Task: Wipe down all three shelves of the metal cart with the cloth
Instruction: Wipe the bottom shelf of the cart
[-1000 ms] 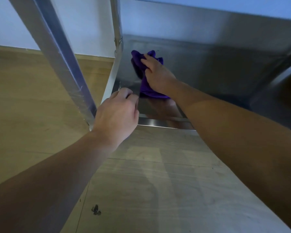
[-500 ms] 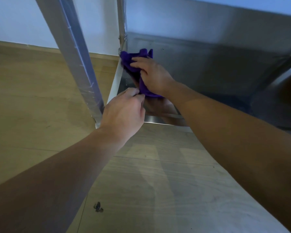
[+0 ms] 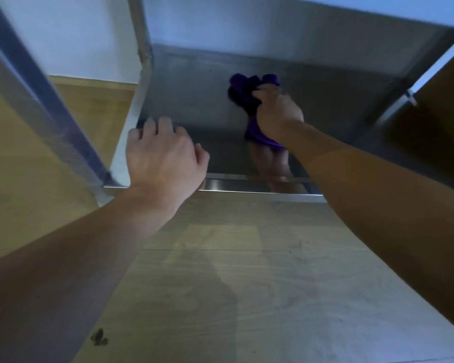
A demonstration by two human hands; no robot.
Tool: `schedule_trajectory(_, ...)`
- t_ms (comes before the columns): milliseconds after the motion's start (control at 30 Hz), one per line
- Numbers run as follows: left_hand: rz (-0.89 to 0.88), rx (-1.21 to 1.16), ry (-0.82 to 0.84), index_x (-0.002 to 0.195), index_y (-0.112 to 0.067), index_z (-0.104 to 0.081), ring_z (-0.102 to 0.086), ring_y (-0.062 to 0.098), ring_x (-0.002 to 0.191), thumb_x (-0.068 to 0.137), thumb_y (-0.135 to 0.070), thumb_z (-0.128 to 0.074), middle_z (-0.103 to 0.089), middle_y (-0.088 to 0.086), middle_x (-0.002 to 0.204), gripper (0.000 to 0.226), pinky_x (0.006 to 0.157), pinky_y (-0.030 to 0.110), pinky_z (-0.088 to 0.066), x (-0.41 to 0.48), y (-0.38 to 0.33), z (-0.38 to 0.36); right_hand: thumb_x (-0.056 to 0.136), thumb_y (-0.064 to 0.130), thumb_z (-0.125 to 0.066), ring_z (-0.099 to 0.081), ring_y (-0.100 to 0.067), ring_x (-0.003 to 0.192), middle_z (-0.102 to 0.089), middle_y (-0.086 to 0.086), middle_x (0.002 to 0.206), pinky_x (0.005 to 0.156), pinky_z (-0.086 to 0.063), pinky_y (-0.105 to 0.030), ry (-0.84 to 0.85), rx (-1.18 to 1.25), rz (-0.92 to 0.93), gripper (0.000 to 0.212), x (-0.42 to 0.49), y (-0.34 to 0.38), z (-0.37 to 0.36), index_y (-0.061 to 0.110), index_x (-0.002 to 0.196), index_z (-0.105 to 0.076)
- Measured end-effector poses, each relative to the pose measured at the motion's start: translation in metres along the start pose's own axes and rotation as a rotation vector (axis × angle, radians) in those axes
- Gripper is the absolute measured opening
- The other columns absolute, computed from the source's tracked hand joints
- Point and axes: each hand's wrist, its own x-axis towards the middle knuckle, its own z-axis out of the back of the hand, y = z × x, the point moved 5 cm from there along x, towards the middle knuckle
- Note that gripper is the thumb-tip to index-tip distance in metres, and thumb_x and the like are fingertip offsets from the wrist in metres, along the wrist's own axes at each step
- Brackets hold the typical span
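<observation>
The lowest shelf (image 3: 194, 100) of the steel cart lies close to the floor, under a shadowing shelf above. My right hand (image 3: 278, 112) presses a bunched purple cloth (image 3: 244, 95) onto the middle of that shelf, and the forearm is mirrored in the steel near the front lip. My left hand (image 3: 163, 155) rests on the shelf's front left corner, fingers spread over the rim, holding nothing. The other shelves are out of view.
A slanted cart leg (image 3: 45, 106) runs down the left side to the corner. Another upright (image 3: 142, 38) stands at the back left. Pale wood flooring (image 3: 247, 284) spreads below, with a dark spot (image 3: 98, 336). A white wall (image 3: 76, 35) is behind.
My right hand has slid the cloth from the shelf's back left corner rightward to the middle. My left hand opened out and settled flatter on the front corner.
</observation>
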Motion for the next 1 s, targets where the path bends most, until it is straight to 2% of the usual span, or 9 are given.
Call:
schedule_trajectory(67,-0.011,-0.002,0.009,0.098,0.0,-0.063,-0.055,0.037,0.096,0.091,-0.042,-0.037,-0.057,0.019,0.101,0.05,0.08,0.044,-0.041,0.002,-0.015,-0.001,0.093,0.015,-0.043,-0.036,-0.028,0.136,-0.036,-0.004,0.15,0.109,-0.034,-0.038,-0.013,-0.023,-0.099,0.044,-0.004,-0.051,0.013,0.018,0.137,-0.048)
schedule_trajectory(233,-0.226,-0.153,0.005,0.106,-0.009,-0.061,-0.056,0.03,0.099,0.094,-0.042,-0.032,-0.059,0.012,0.109,0.046,0.083,0.042,-0.046,0.001,-0.088,-0.005,0.098,0.01,-0.036,-0.037,-0.031,0.135,-0.033,-0.008,0.152,0.109,-0.034,-0.04,-0.043,-0.056,-0.328,0.046,-0.03,-0.159,0.044,0.015,0.143,-0.042)
schedule_trajectory(333,-0.307,-0.229,0.017,0.111,-0.012,-0.06,-0.056,0.028,0.103,0.095,-0.042,-0.033,-0.058,0.009,0.116,0.043,0.087,0.042,-0.047,0.005,-0.134,-0.009,0.097,0.009,-0.038,-0.04,-0.032,0.133,-0.036,-0.011,0.15,0.108,-0.036,-0.039,-0.056,-0.06,-0.383,0.047,-0.045,-0.204,0.058,0.014,0.144,-0.041)
schedule_trajectory(533,-0.401,-0.334,0.019,0.107,-0.013,-0.062,-0.056,0.028,0.102,0.094,-0.038,-0.036,-0.058,0.006,0.116,0.038,0.084,0.042,-0.046,0.007,-0.215,-0.013,0.097,0.008,-0.038,-0.042,-0.03,0.133,-0.041,-0.012,0.148,0.106,-0.038,-0.036,-0.072,-0.032,-0.507,0.047,-0.075,-0.289,0.081,0.014,0.143,-0.042)
schedule_trajectory(600,-0.43,-0.353,0.021,0.109,-0.013,-0.061,-0.056,0.028,0.104,0.095,-0.039,-0.034,-0.057,0.006,0.117,0.04,0.086,0.042,-0.046,0.005,-0.24,-0.013,0.098,0.007,-0.035,-0.037,-0.031,0.136,-0.036,-0.014,0.151,0.109,-0.035,-0.036,-0.052,-0.074,-0.523,0.045,-0.087,-0.313,0.09,0.005,0.143,-0.04)
schedule_trajectory(733,-0.506,-0.391,0.032,0.105,-0.015,-0.063,-0.056,0.026,0.107,0.092,-0.044,-0.025,-0.059,0.003,0.119,0.049,0.086,0.042,-0.045,0.0,-0.283,-0.012,0.097,0.005,-0.037,-0.035,-0.03,0.138,-0.034,-0.011,0.152,0.113,-0.028,-0.032,-0.076,-0.046,-0.456,0.046,-0.096,-0.341,0.096,0.01,0.143,-0.042)
schedule_trajectory(800,-0.517,-0.406,0.041,0.113,-0.017,-0.062,-0.054,0.025,0.114,0.092,-0.046,-0.024,-0.057,0.002,0.128,0.051,0.091,0.042,-0.044,0.006,-0.294,-0.012,0.095,0.005,-0.036,-0.031,-0.03,0.141,-0.033,-0.012,0.153,0.118,-0.021,-0.035,-0.081,-0.034,-0.4,0.046,-0.092,-0.347,0.094,0.007,0.141,-0.044)
schedule_trajectory(867,-0.478,-0.399,0.079,0.124,-0.02,-0.057,-0.047,0.025,0.125,0.095,-0.047,-0.025,-0.051,0.001,0.139,0.051,0.1,0.042,-0.039,0.017,-0.299,-0.016,0.094,0.005,-0.036,-0.029,-0.029,0.142,-0.034,-0.013,0.152,0.119,-0.017,-0.038,-0.103,-0.025,-0.37,0.047,-0.089,-0.348,0.092,0.004,0.14,-0.045)
schedule_trajectory(1000,-0.465,-0.323,0.171,0.142,-0.019,-0.039,-0.022,0.025,0.144,0.097,-0.05,-0.022,-0.029,-0.001,0.156,0.056,0.117,0.046,-0.02,0.019,-0.306,-0.029,0.1,0.015,-0.032,-0.015,-0.024,0.147,-0.023,-0.012,0.157,0.121,-0.007,-0.035,-0.105,-0.097,-0.392,0.047,-0.076,-0.353,0.091,0.003,0.145,-0.033)
